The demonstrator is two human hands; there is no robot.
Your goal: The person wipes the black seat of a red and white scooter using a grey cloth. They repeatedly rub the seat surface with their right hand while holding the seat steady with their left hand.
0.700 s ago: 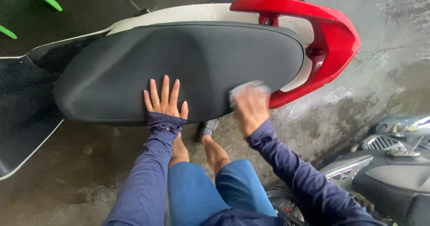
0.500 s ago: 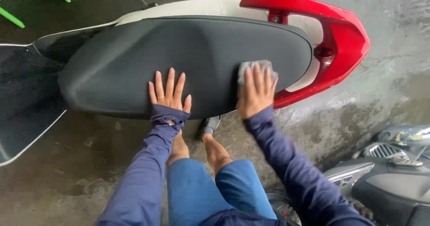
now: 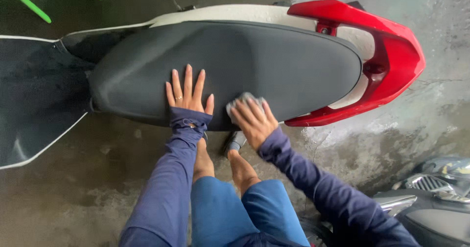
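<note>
While near seat (image 3: 254, 56) edge, cloth (image 3: 242, 101).

cloth (image 3: 243, 100) — grey, crumpled, on seat's near edge | seat (image 3: 274, 61) — black, textured, lying crosswise

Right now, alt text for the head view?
A person's right hand presses a grey cloth on the near edge of a black scooter seat, while the left hand lies flat, fingers spread, on the seat. The red tail points right; the concrete floor is wet.
</note>
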